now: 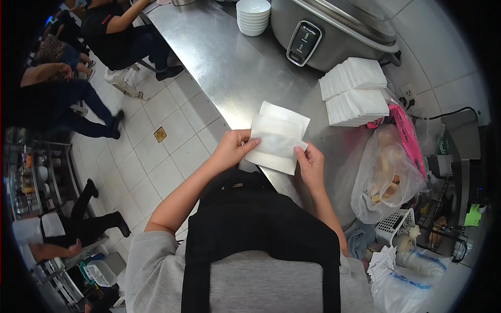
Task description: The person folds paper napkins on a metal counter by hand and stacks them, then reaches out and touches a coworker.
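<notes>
Between my two hands is a white paper napkin [276, 155], partly folded, its upper flap standing out beyond the lower layer. My left hand [236, 148] pinches its left side, thumb on top and fingers beneath. On the right side, my right hand [310, 163] grips the lower right corner between thumb and fingers. The napkin is held over the near edge of the steel table [219, 68], close in front of my apron. Two stacks of folded white napkins [356, 91] stand to the right on the table.
A large grey cooker [334, 31] sits at the back, beside a stack of white bowls [253, 18]. A clear plastic bag of bread-like pieces [383, 177] and a white plastic basket [395, 227] lie at right. Several people sit or stand on the tiled floor [156, 156] at left.
</notes>
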The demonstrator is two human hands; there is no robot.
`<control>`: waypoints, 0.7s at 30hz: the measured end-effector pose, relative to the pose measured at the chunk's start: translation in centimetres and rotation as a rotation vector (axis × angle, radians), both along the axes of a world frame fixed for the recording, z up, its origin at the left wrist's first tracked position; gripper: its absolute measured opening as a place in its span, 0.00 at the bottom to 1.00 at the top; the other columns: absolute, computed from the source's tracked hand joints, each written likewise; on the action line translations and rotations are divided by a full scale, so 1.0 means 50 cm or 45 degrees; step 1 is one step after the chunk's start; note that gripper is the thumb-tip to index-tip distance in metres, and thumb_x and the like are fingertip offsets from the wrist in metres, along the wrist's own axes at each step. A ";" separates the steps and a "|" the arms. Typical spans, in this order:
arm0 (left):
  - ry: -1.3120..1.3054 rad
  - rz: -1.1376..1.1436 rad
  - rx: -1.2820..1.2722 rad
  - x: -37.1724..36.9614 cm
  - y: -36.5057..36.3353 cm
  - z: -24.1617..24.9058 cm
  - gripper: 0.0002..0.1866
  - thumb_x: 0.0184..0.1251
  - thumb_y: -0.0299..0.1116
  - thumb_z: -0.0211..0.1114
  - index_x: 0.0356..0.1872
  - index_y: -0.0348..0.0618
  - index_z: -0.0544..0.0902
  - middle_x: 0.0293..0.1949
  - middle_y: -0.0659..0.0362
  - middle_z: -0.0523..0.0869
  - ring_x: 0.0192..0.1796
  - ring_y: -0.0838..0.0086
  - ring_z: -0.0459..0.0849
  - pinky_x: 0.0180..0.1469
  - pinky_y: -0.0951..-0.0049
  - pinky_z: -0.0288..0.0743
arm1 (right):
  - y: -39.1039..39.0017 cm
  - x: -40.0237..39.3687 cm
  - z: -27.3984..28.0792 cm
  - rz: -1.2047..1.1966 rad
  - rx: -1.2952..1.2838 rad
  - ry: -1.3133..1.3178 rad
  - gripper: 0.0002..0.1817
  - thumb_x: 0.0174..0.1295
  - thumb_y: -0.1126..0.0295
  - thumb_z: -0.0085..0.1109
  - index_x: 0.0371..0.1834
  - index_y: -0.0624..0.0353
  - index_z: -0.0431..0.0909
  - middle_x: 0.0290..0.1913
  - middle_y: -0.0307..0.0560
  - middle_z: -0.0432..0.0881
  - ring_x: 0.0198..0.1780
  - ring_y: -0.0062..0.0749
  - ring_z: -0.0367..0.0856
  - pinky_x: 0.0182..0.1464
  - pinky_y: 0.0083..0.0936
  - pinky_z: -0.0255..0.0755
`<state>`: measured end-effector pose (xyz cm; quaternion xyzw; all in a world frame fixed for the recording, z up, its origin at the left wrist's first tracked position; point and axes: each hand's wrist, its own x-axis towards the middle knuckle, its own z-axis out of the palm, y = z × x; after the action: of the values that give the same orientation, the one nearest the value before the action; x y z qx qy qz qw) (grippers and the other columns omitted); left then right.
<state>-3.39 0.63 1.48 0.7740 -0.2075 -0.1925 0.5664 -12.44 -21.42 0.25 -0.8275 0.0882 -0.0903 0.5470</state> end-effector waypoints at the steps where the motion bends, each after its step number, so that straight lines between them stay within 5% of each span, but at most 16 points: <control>1: 0.042 0.062 -0.064 0.004 -0.007 0.001 0.14 0.59 0.33 0.66 0.44 0.38 0.84 0.23 0.54 0.81 0.25 0.66 0.80 0.32 0.69 0.74 | -0.002 0.011 -0.002 -0.035 0.043 0.060 0.11 0.65 0.68 0.56 0.40 0.68 0.80 0.31 0.41 0.82 0.32 0.16 0.75 0.37 0.19 0.69; 5: -0.132 0.046 0.255 0.015 -0.011 0.036 0.16 0.59 0.34 0.66 0.47 0.38 0.80 0.19 0.57 0.80 0.24 0.67 0.80 0.30 0.68 0.72 | -0.005 0.046 -0.004 -0.079 0.031 0.117 0.12 0.66 0.68 0.55 0.41 0.69 0.79 0.29 0.40 0.81 0.31 0.15 0.75 0.35 0.18 0.69; 7: -0.150 0.077 0.307 0.017 -0.014 0.026 0.21 0.59 0.35 0.66 0.53 0.41 0.73 0.18 0.57 0.78 0.22 0.67 0.79 0.27 0.67 0.70 | -0.003 0.056 -0.013 -0.141 -0.052 0.034 0.14 0.63 0.65 0.57 0.27 0.65 0.72 0.17 0.45 0.72 0.21 0.22 0.65 0.25 0.27 0.62; 11: -0.163 0.132 0.285 0.012 -0.025 0.014 0.26 0.61 0.33 0.64 0.59 0.43 0.66 0.17 0.58 0.76 0.20 0.65 0.77 0.26 0.65 0.68 | -0.010 0.069 -0.018 -0.155 -0.139 0.091 0.16 0.64 0.63 0.56 0.25 0.64 0.69 0.17 0.49 0.73 0.20 0.29 0.69 0.25 0.31 0.62; 13: -0.188 0.189 0.269 0.009 -0.030 0.009 0.29 0.63 0.33 0.63 0.63 0.45 0.62 0.15 0.58 0.73 0.19 0.65 0.76 0.24 0.65 0.66 | -0.006 0.073 0.000 -0.177 -0.279 0.176 0.17 0.65 0.61 0.54 0.26 0.63 0.68 0.18 0.54 0.74 0.21 0.44 0.74 0.26 0.37 0.64; 16: -0.234 0.265 0.208 0.004 -0.037 0.003 0.28 0.64 0.31 0.62 0.63 0.42 0.62 0.14 0.61 0.70 0.17 0.72 0.69 0.23 0.70 0.60 | 0.004 0.077 0.018 -0.206 -0.393 0.184 0.16 0.65 0.60 0.53 0.28 0.62 0.69 0.21 0.56 0.77 0.25 0.53 0.76 0.28 0.43 0.65; 21: -0.347 0.231 0.325 0.013 -0.041 -0.003 0.27 0.63 0.30 0.62 0.62 0.42 0.65 0.15 0.60 0.70 0.18 0.70 0.71 0.24 0.69 0.64 | 0.005 0.089 0.017 -0.213 -0.469 0.259 0.15 0.65 0.60 0.53 0.28 0.61 0.69 0.22 0.56 0.78 0.27 0.56 0.77 0.29 0.45 0.66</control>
<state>-2.75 -1.43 1.31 0.8740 -0.1853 -0.0590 0.4454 -8.00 -21.16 1.12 -0.9081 0.1932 -0.0660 0.3655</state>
